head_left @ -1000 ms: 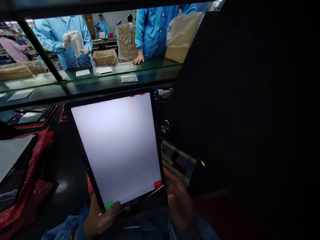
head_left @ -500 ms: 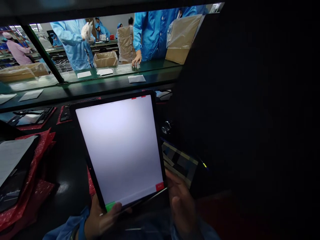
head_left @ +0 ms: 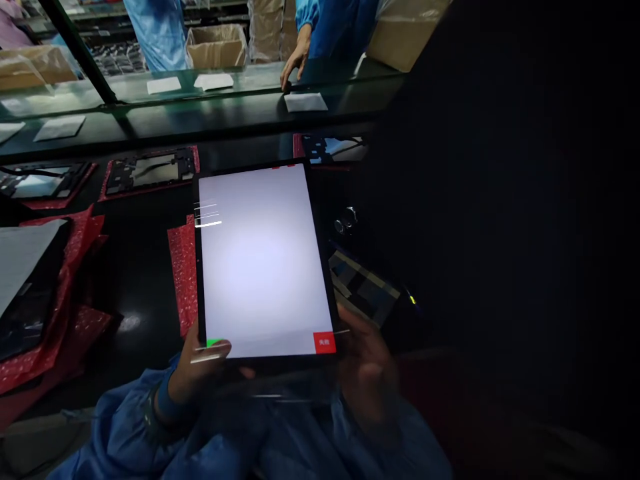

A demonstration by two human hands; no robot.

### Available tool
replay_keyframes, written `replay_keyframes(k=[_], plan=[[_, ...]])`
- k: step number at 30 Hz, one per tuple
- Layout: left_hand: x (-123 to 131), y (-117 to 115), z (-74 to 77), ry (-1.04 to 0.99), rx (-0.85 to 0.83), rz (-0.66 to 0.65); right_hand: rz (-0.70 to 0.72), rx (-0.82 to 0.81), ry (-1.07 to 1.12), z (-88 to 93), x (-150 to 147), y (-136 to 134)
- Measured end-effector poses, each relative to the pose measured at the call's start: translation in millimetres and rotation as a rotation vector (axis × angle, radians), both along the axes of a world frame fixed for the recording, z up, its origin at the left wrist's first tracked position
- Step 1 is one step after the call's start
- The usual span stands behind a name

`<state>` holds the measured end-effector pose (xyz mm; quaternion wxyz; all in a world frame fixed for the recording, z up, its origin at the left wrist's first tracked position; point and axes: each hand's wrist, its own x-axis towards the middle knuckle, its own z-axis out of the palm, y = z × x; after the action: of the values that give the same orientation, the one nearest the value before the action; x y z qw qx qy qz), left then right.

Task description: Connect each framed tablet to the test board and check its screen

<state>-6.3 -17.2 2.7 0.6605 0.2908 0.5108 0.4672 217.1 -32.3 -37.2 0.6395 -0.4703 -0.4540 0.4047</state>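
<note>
You hold a lit tablet [head_left: 263, 260] over a dark bench [head_left: 135, 293], both hands at its lower edge.
From 1 to 5 o'clock a black mass [head_left: 500, 200] swallows the view, and nothing in it can be made out. The tablet sits at centre with a blank white screen, tilted slightly, partly covering a sheet of red bubble wrap [head_left: 183, 267] at 9 o'clock. Your left hand [head_left: 200, 367], at 7 o'clock, grips the lower left corner, thumb folded over the front edge beside a green patch [head_left: 214, 343]. Your right hand [head_left: 367, 363], at 5 o'clock, is blurred beneath the lower right corner near a red button [head_left: 324, 342]; its fingers cannot be told. At 12 o'clock a co-worker's hand [head_left: 295, 63], cut off at the sleeve, rests by a white slip [head_left: 305, 101].
</note>
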Motion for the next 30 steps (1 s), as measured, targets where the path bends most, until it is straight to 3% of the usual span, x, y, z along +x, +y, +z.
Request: replay_keyframes(k=[6,13,23,30], plan=[[3,3,6.6,-0.085,-0.07,0.021,0.021,-0.084,-0.029,-1.2,2,-2],[1,6,1.3,-0.104,-0.035,-0.031,0.023,0.023,-0.018,7.2,-1,1],[-2,5,-3.1,-0.078,0.014,-0.064,-0.012,-0.05,-0.116,9.4,0,1],[7,10,10.2,-0.173,0.024,-0.094,0.048,-0.077,-0.099,2.9,5,3]])
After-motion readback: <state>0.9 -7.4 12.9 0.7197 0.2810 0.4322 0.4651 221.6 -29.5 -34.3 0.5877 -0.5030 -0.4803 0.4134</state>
